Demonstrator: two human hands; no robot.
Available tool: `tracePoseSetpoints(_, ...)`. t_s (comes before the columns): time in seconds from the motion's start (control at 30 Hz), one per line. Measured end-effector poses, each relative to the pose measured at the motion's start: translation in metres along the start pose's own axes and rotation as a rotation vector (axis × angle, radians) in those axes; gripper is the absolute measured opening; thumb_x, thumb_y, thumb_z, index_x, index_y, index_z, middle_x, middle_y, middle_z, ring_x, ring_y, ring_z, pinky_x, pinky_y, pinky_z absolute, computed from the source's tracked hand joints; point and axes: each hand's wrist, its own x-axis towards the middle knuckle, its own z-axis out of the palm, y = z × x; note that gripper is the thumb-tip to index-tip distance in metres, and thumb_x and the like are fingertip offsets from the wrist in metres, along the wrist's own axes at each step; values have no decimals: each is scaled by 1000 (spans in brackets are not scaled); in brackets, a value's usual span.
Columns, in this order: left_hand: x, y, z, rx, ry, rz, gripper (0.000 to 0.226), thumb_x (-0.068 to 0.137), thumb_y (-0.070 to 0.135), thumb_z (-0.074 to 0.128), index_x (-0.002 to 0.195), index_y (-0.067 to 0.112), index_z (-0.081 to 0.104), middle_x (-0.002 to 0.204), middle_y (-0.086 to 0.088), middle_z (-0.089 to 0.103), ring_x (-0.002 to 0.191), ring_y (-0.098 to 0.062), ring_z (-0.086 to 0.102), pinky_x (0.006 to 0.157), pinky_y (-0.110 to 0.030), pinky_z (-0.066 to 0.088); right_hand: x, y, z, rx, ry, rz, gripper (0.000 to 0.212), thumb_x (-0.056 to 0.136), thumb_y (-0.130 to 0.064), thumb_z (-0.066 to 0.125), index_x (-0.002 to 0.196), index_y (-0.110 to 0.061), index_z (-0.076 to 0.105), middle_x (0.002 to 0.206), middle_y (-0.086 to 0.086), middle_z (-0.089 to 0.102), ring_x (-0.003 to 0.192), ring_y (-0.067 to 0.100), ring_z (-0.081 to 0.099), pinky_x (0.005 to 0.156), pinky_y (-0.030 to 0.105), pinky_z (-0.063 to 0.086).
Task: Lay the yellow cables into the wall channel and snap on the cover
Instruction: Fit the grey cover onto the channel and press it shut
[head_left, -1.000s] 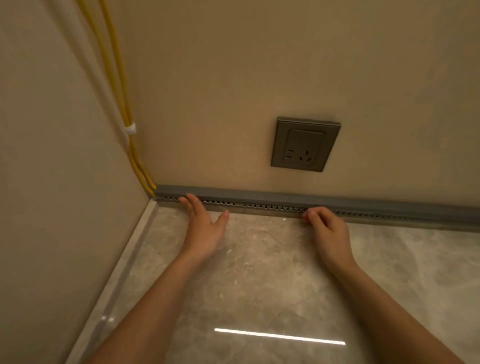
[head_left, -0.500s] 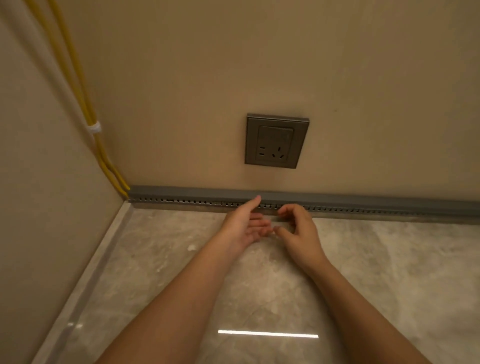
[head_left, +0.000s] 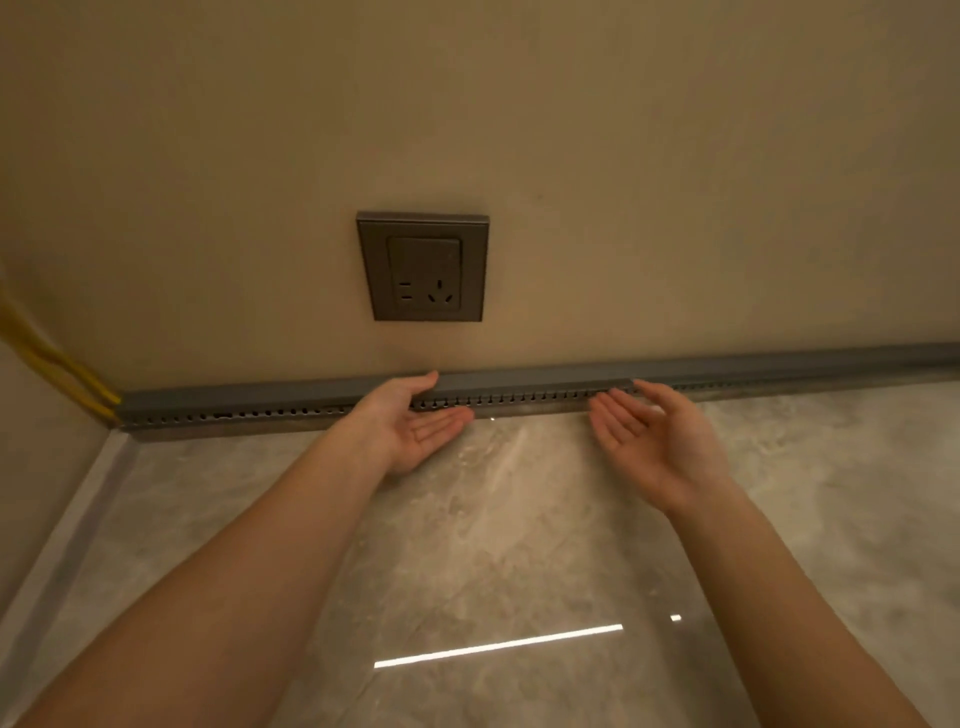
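A grey slotted wall channel (head_left: 530, 389) with its cover on runs along the foot of the back wall. Two yellow cables (head_left: 49, 366) come down the left corner and enter the channel's left end. My left hand (head_left: 410, 423) is palm up with its thumb on the top of the cover and its fingers spread below the slots. My right hand (head_left: 654, 441) is also palm up and spread, thumb touching the cover farther right. Neither hand holds anything.
A dark grey power socket (head_left: 423, 266) sits on the beige wall above the channel. A glossy marble floor (head_left: 519, 545) lies below, with a pale skirting strip (head_left: 67, 530) along the left wall.
My hands were close together in front of the channel; now they have spread apart along it with palms turned up. The view has shifted right, so less of the yellow cables shows.
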Motion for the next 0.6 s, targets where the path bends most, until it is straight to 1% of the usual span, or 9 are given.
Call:
tracePoseSetpoints(0.07,0,-1,0,-14,4,0,54,87,20,63,127,-10,42,106,-25,63,88,-30,63,74,-36,52,-9,-16,-7,174,41,-76,60,93,-16,46,142,5,18,149,22,24,137,30,26,110,39,28)
tracePoseSetpoints(0.1,0,0,0,-18,7,4,54,87,19,63,127,-10,41,108,-25,62,88,-30,64,74,-36,52,-11,-22,-8,219,35,-106,67,93,-19,46,144,4,9,152,21,15,141,30,17,113,41,22)
tracePoseSetpoints(0.17,-1,0,0,-26,7,13,52,87,17,63,126,-9,43,116,-26,61,90,-31,64,76,-36,52,-14,-34,-7,254,-10,-140,78,92,-26,46,145,1,-4,155,19,1,142,29,4,115,43,11)
tracePoseSetpoints(0.23,-2,1,0,-35,5,14,51,87,16,64,127,-8,44,117,-27,60,94,-32,64,79,-36,53,-13,-41,-5,257,-61,-142,84,91,-33,46,143,0,-12,154,20,-7,142,30,-4,115,44,5)
tracePoseSetpoints(0.3,-3,1,1,-39,2,20,53,87,16,63,129,-8,42,119,-28,59,96,-32,63,76,-35,55,-10,-45,-2,232,-89,-137,87,91,-36,45,142,-2,-15,153,19,-12,141,31,-9,115,45,2)
tracePoseSetpoints(0.4,-2,1,0,-62,12,39,55,85,16,66,129,-6,42,116,-29,60,88,-33,65,57,-35,59,-5,-43,-2,195,-132,-144,88,89,-37,45,141,-5,-18,152,18,-16,140,30,-12,114,47,1)
tracePoseSetpoints(0.43,-2,-1,0,-68,19,51,54,84,17,67,127,-6,45,111,-29,61,85,-33,66,55,-35,60,-5,-42,-4,183,-146,-150,89,88,-37,46,141,-5,-18,152,17,-16,140,29,-12,114,48,1)
tracePoseSetpoints(0.5,-2,-7,0,-79,34,79,54,81,22,70,122,-7,49,102,-28,64,81,-31,67,58,-34,58,-5,-42,-8,161,-174,-157,94,84,-36,50,142,-5,-17,153,16,-15,141,28,-11,114,49,4)
tracePoseSetpoints(0.6,0,-17,3,-65,35,90,55,81,31,69,114,-10,52,96,-27,65,80,-31,68,57,-32,54,-6,-45,-14,148,-206,-154,99,77,-35,55,143,-4,-14,154,16,-11,141,28,-7,114,50,8)
